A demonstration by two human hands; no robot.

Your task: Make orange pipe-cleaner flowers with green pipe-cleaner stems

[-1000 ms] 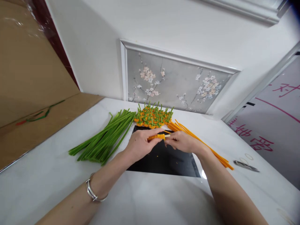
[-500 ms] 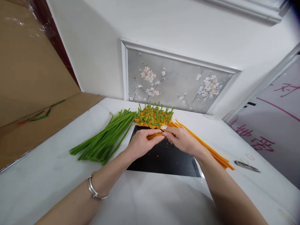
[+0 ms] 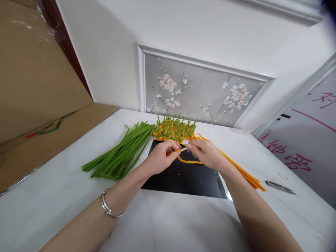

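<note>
Over the black mat [image 3: 181, 180], my left hand [image 3: 161, 157] is closed on an orange pipe cleaner [image 3: 189, 162] and the near end of a pale thin stick [image 3: 184, 149]. The pipe cleaner hangs in a loop below the stick and passes under my right hand [image 3: 206, 153]. That hand pinches the stick's other end between thumb and fingertips. Just beyond my hands, a cluster of orange pipe-cleaner flowers [image 3: 173, 128] stands with short green stems pointing up. My palms and curled fingers hide how the orange piece is wound.
Green pipe cleaners [image 3: 118, 152] lie in a bundle at left, and loose orange pipe cleaners [image 3: 245, 173] at right. Further right are thread snips [image 3: 280, 187] beside pale rings [image 3: 283, 176]. A white wall with a framed blossom panel [image 3: 199, 91] rises behind; cardboard [image 3: 39, 129] borders the left.
The thick orange coil that showed in my left hand is no longer visible. A pale stick now shows between my hands, and a loop of orange pipe cleaner hangs beneath it.
</note>
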